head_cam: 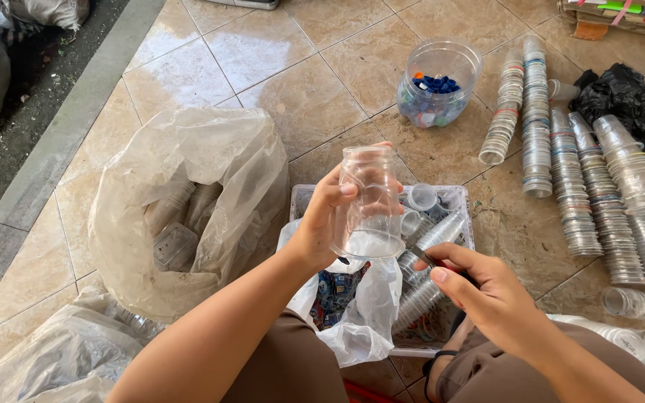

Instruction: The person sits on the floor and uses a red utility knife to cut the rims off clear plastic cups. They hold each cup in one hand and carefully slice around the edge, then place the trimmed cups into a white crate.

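**Clear jar in one hand, blade-looking tool in the other: a few ways this could slip**

Centre of the frame: the person's left hand (321, 224) is wrapped around a clear plastic jar (369, 203), held upside down in the air above a white crate (458, 195) on the tiled floor (300, 89). The right hand (479, 295), lower right of centre, is pinched shut on a small dark tool (421, 256). It looks like a cutter or scissors, hard to tell which. Its tip sits just beside the jar's lower edge.

Biggest risk, judging from this: the tool skids on the smooth plastic and heads toward the left thumb or palm, since that hand is right behind the jar. The jar is only gripped from one side too, so a firm push could twist it loose into the crate of loose cups.

Further out, a white plastic bag (367, 313) hangs at the crate's near edge, and a big translucent sack (188, 201) sits left of it. On the right, rows of stacked cups (584, 186) lie on the floor, near enough that an elbow swing could scatter them. At upper centre, a tub of bottle caps (437, 83) stands well apart.
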